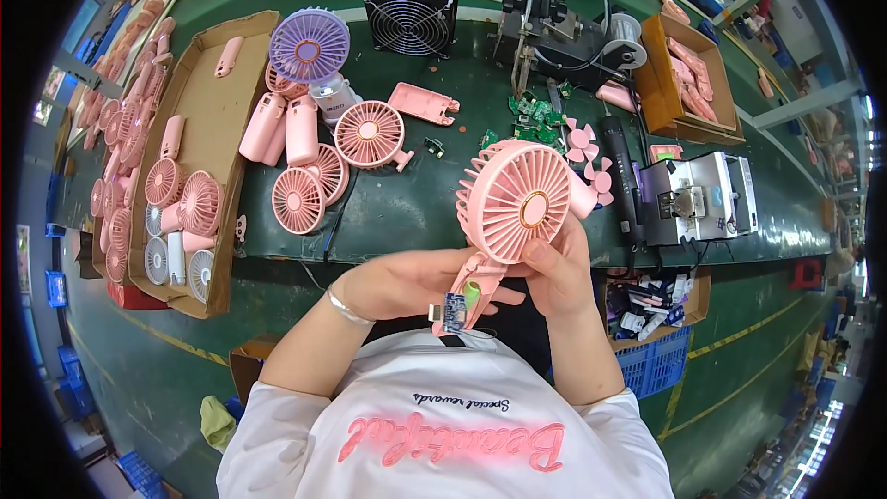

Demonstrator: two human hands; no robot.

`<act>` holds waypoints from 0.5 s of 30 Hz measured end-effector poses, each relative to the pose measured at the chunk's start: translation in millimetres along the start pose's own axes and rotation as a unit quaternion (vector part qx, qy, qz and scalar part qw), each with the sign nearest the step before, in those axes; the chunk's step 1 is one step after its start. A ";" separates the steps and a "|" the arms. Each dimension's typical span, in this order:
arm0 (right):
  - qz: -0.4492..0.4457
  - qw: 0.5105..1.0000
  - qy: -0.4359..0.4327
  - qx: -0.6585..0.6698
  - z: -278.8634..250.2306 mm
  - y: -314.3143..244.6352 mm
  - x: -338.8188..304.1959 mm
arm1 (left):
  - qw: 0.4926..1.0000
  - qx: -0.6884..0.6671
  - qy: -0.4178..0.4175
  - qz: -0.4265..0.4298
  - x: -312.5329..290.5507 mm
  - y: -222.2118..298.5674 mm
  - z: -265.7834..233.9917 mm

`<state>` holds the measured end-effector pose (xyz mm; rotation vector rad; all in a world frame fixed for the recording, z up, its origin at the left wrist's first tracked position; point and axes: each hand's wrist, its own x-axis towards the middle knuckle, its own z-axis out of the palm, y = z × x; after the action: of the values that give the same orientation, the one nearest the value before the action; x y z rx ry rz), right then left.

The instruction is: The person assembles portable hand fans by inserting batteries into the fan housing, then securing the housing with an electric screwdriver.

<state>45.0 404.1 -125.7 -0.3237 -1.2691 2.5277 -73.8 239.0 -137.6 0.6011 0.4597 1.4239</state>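
In front of my chest is a pink handheld fan [515, 201], its round slatted head turned upward. My right hand [561, 275] grips it, the thumb pressed on the lower rim of the head. My left hand [407, 282] is at the opened handle, fingers passing behind it and partly hidden, slightly blurred. Inside the handle shows a green cylindrical cell [472, 294]. A small blue circuit board [455, 312] hangs at the handle's lower end. Just beyond the fan lie pink fan blades [582, 141] and a heap of green circuit boards [538, 118].
A cardboard tray [208, 55] of fans stands left, beside several fans [370, 134] and a purple fan [309, 46]. A black cooling fan [409, 23] and wire-feeding machine [573, 37] stand behind. On the right are a box of pink parts [658, 83] and a white-sided device [698, 199].
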 end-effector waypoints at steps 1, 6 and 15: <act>-0.014 1.000 -0.014 -0.014 -0.5 0.4 1.1 | 0.994 -0.108 -0.018 0.010 0.2 -3.7 -6.3; -0.014 0.989 0.037 -0.146 3.9 2.3 6.1 | 0.984 0.051 0.171 0.012 13.1 -8.5 5.8; -0.384 0.648 -0.203 -0.626 21.2 1.3 -6.9 | 0.916 -0.038 0.379 0.124 18.8 -18.3 12.7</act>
<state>44.2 385.2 -113.8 0.4927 -2.4443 0.6990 -49.7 255.5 -138.4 0.0092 0.9568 1.8959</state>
